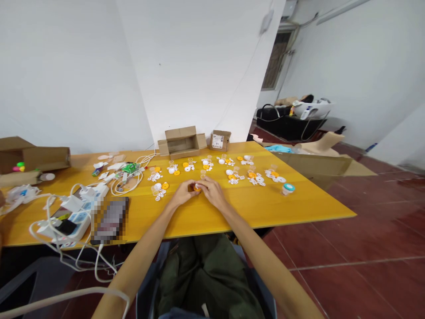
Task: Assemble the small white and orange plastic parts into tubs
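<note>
Near the middle of the table's front half, my two hands meet around a small round orange plastic part with something white on it. My left hand is closed on the orange part from the left. My right hand bends over it, fingertips pinched at the small white piece on top; the fingers partly hide both. Just beyond my hands stands a clear plastic cup. Around them lie groups of orange discs, white perforated pieces and clear cups. To the right stands a clear jar with a teal lid.
Open cardboard boxes and a smaller labelled box stand along the wall. Left are power strips with tangled white cables, a phone-like dark object and a green item. The table's edge runs in front.
</note>
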A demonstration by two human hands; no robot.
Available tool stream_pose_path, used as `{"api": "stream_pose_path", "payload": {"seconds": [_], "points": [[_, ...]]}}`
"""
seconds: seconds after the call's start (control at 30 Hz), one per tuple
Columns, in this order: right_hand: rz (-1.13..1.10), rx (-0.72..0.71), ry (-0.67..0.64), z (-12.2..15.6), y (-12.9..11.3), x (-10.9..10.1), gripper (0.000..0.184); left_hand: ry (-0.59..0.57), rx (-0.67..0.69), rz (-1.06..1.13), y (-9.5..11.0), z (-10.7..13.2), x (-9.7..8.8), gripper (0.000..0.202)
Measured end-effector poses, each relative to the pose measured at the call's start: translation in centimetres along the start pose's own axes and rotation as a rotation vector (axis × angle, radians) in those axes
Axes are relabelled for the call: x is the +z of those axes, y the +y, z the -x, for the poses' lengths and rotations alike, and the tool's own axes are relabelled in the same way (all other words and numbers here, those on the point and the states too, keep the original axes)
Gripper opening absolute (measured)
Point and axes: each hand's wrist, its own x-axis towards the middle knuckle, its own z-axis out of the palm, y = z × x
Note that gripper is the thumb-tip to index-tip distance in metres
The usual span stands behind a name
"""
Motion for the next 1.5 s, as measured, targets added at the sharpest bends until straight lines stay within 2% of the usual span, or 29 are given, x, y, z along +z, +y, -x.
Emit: {"api": "stream_pose_path", "payload": {"seconds": [0.57,0.97,1.5], "points": [[0.036,-0.006,0.022,0.02,0.04,0.17,0.021,-0.014,-0.017,0.031,-0.64,-0.09,0.04,0.015],[0.007,0.006,-0.021,-0.07,0.08,0.04,0.024,-0.014,-0.026,0.046,-0.51,-0.02,0.02,0.014],[0.011,0.024,-0.002,-0.08,-0.06,0.07,0.021,-0.029,-0.018,0.059,-0.5,-0.05,0.0,0.016]]}}
